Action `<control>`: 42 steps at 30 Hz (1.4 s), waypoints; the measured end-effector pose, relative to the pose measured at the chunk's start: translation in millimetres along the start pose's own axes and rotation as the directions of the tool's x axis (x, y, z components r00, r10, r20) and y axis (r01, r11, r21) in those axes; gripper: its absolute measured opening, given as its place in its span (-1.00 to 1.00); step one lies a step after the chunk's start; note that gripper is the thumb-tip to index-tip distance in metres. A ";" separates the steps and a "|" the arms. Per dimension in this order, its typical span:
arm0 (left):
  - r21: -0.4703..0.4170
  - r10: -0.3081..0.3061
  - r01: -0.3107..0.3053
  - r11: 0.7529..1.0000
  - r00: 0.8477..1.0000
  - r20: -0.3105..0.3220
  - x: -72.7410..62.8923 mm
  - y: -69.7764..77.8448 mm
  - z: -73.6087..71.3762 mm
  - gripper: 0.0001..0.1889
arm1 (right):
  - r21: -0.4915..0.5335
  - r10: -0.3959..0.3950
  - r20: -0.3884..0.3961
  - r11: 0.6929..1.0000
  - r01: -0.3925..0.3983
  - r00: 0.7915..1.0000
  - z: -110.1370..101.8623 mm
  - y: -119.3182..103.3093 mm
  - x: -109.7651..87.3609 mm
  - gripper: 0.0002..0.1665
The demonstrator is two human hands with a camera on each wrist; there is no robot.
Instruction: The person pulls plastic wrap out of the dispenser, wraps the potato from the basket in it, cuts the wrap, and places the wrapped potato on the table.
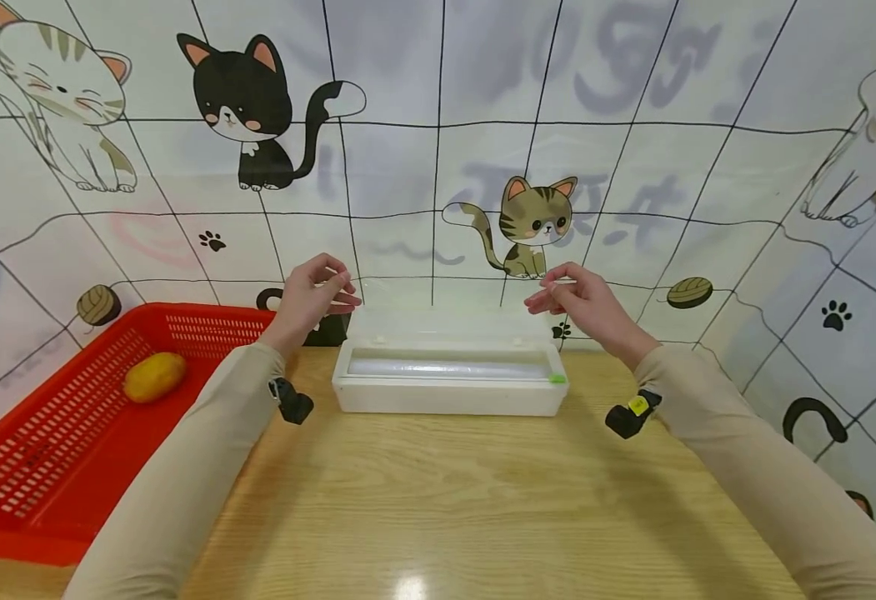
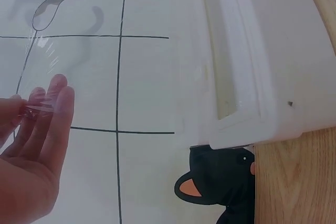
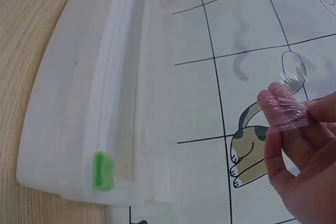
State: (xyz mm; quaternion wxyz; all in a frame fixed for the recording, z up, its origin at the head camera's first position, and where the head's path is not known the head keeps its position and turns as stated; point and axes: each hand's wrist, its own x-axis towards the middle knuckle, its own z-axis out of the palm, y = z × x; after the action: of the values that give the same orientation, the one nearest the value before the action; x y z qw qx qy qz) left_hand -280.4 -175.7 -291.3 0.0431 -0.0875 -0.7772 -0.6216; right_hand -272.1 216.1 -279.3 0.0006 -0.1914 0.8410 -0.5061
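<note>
A sheet of clear plastic wrap (image 3: 287, 109) spans the space between the two hands, wrinkled at both gripped corners. In the left wrist view, the left hand (image 2: 39, 153) pinches one corner between thumb and fingers. The right hand (image 3: 304, 156) pinches the other corner, the film bunched over its fingertips. Both hands are raised behind a white plastic wrap dispenser (image 1: 448, 400), the left hand (image 1: 308, 302) at its left end and the right hand (image 1: 591, 312) at its right. Its lid is raised, showing the roll (image 1: 445, 367) inside. A green slide cutter (image 1: 558, 379) sits at its right end.
On the left stands a red perforated basket (image 1: 70, 467) with a yellow oval fruit or vegetable (image 1: 155, 377) in it. Close behind the dispenser rises a wall (image 1: 400, 167) covered with cat drawings. Wooden tabletop (image 1: 438, 492) extends in front of the dispenser.
</note>
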 end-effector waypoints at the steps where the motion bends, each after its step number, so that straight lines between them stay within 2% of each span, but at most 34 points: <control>1: -0.007 -0.006 0.006 1.000 1.000 0.001 0.8 0.5 0.2 -0.77 | 0.016 0.023 -0.010 1.000 -0.022 1.000 0.7 -0.1 0.0 -0.72; 5: -0.025 -0.016 0.016 1.000 1.000 0.005 1.0 1.8 0.9 -0.74 | 0.100 0.065 -0.035 0.993 -0.061 0.997 4.0 1.1 -0.7 -0.68; 9: -0.034 0.006 -0.007 0.999 1.000 -0.004 -0.8 0.2 1.1 -0.73 | 0.209 0.078 -0.055 0.976 -0.065 0.995 8.0 3.1 -1.6 -0.65; 12: -0.041 0.017 -0.018 0.999 1.000 -0.007 -1.7 -2.2 0.4 -0.73 | 0.250 0.102 -0.083 0.965 -0.079 0.991 11.2 2.8 -3.4 -0.68; 17: -0.063 0.032 -0.034 0.997 0.999 -0.035 -2.7 -5.5 -0.9 -0.74 | 0.243 0.110 -0.131 0.967 -0.075 0.985 16.1 0.0 -3.2 -0.72; 25: -0.070 0.076 -0.082 0.994 0.994 -0.076 2.5 0.5 -1.8 -0.84 | 0.252 0.104 -0.142 0.966 -0.066 0.984 11.0 -9.0 1.1 -0.70; 29: -0.011 0.109 -0.110 0.994 0.991 -0.081 10.2 7.8 -1.6 -0.86 | 0.306 0.095 -0.142 0.951 -0.047 0.985 3.9 -13.4 2.6 -0.74; 34: 0.062 0.140 -0.135 0.989 0.987 -0.081 18.7 16.6 -3.7 -0.84 | 0.296 0.069 -0.141 0.955 -0.025 0.988 -4.7 -18.9 6.0 -0.74; 36: 0.061 0.139 -0.134 0.989 0.987 -0.082 20.8 18.9 -4.3 -0.85 | 0.256 0.071 -0.149 0.966 -0.031 0.986 -6.7 -21.4 7.8 -0.73; 42: 0.068 0.140 -0.134 0.989 0.985 -0.098 21.8 24.8 -5.4 -0.89 | 0.216 0.078 -0.138 0.975 -0.046 0.987 -11.5 -28.3 11.7 -0.70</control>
State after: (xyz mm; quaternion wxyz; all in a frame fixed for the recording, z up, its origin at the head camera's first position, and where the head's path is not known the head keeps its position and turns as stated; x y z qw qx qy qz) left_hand -297.3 -174.0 -262.4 0.1285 -0.1074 -0.7846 -0.5970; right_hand -276.1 210.4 -247.4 -0.0244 -0.1265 0.7855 -0.6054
